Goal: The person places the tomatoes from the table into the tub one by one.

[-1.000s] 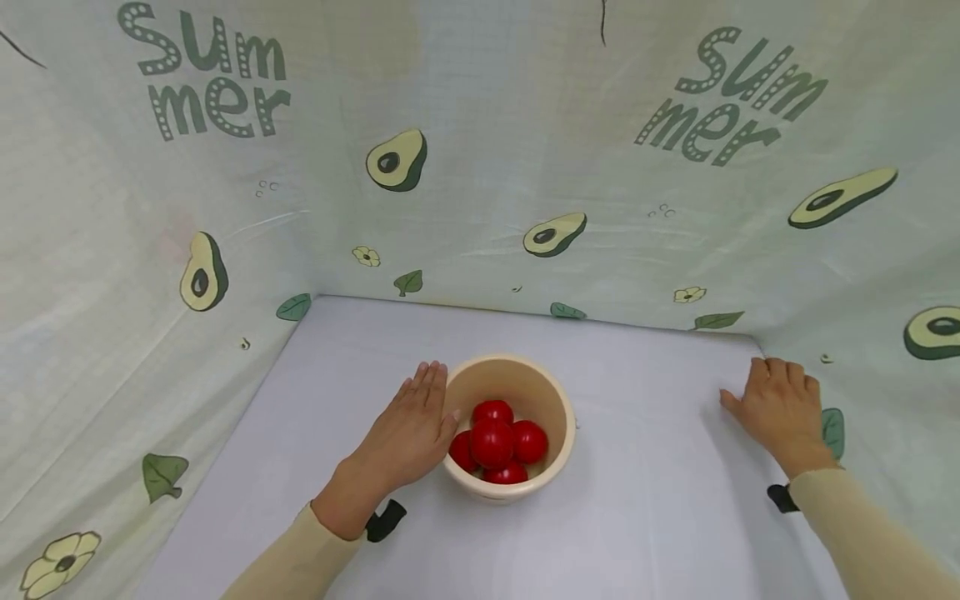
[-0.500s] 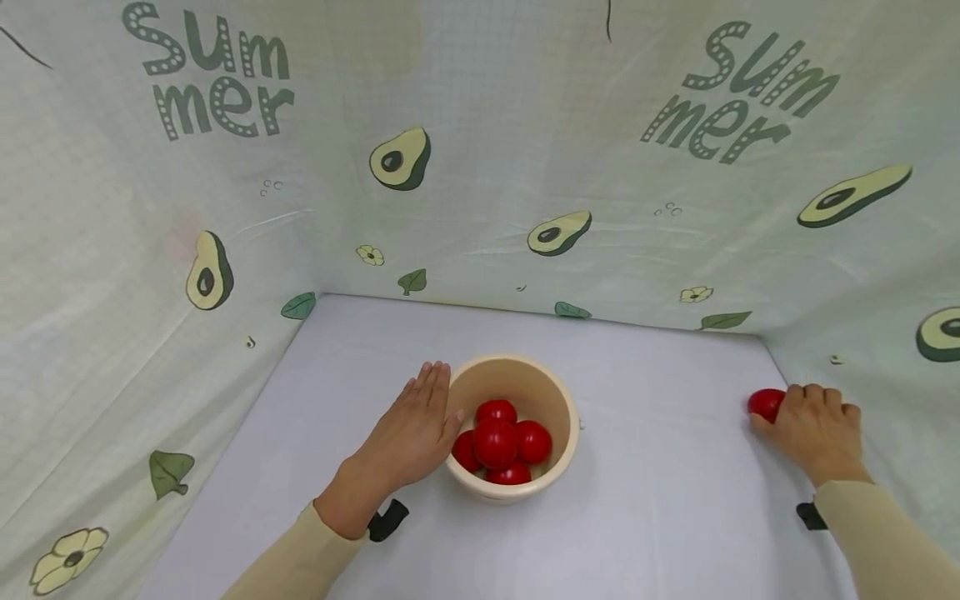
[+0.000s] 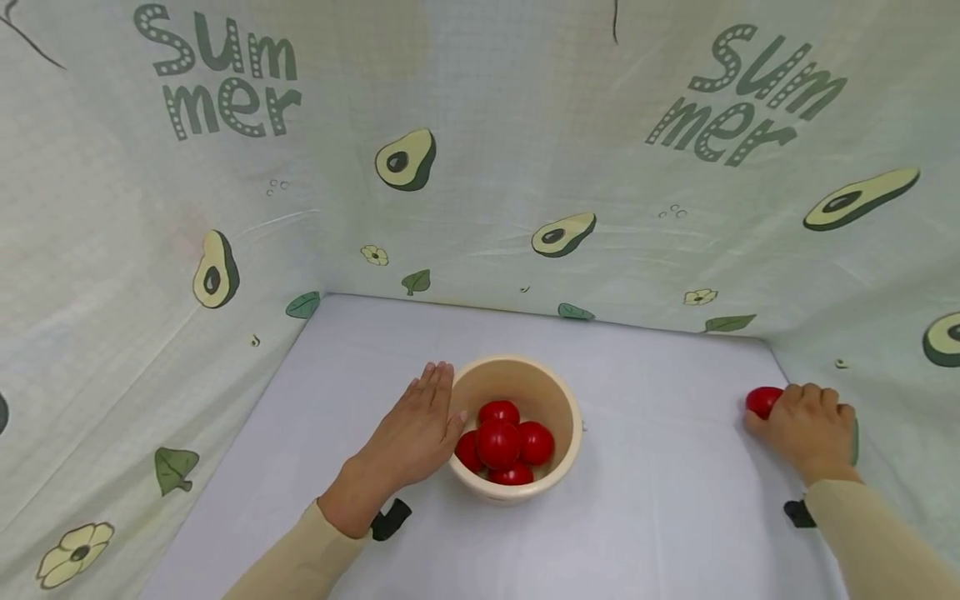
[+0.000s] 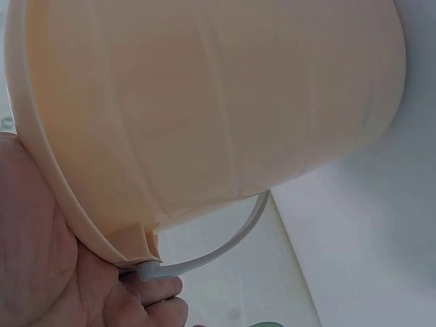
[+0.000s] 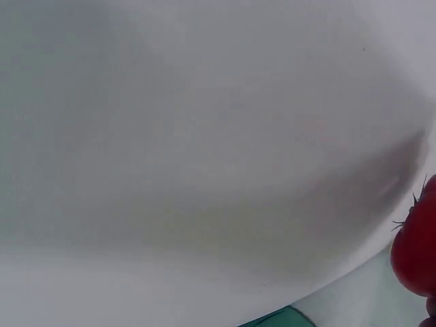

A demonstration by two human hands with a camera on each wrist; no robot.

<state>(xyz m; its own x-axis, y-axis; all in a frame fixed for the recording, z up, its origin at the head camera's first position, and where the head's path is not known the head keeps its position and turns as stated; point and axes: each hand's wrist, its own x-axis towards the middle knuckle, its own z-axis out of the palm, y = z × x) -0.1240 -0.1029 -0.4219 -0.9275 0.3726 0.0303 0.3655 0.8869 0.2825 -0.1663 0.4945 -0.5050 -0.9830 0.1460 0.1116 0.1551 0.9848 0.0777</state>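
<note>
The left hand (image 3: 411, 433) lies flat against the left wall of the bowl (image 3: 558, 392), fingers (image 3: 435, 385) straight and released, bracing rather than gripping. The left wrist view shows the palm (image 4: 34, 272) pressed under the rim, with the thin bail handle (image 4: 225, 242) hanging just beside it. The bowl stands near the middle of the counter (image 3: 645, 517), and several tomatoes (image 3: 498, 442) are heaped inside, the top one close to rim height.

At the right edge of the counter, close to the back right corner and against the cloth wall (image 3: 885, 275), the right hand (image 3: 806, 425) curls its fingers round a loose tomato (image 3: 763, 402), grasping it; the right wrist view catches only a sliver of the fruit (image 5: 417, 248) with its stem hairs.

To do this well, I would judge that the grasp should stay light, as a tomato bruises under pressure. The fruit wants lifting clear of the counter rather than rolling, then carrying over the right rim and setting down into a gap beside the pile, not on its peak, where it could roll out. The bracing palm should hold the bowl steady throughout.
</note>
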